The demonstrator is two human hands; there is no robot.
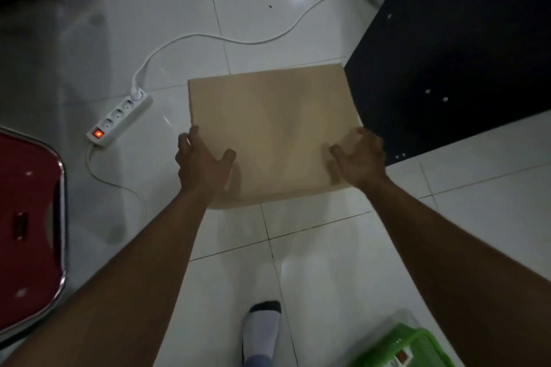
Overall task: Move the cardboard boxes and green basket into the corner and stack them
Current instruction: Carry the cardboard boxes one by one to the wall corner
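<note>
A plain brown cardboard box is in the middle of the view over the white tiled floor. My left hand grips its near left corner, thumb on top. My right hand grips its near right corner, fingers curled over the edge. Whether the box rests on the floor or is lifted I cannot tell. The green basket shows partly at the bottom right edge, on the floor behind my right arm.
A white power strip with a lit red switch lies left of the box, its cable snaking across the floor. A black panel stands right of the box. A red chrome-rimmed seat is far left. My socked foot is below.
</note>
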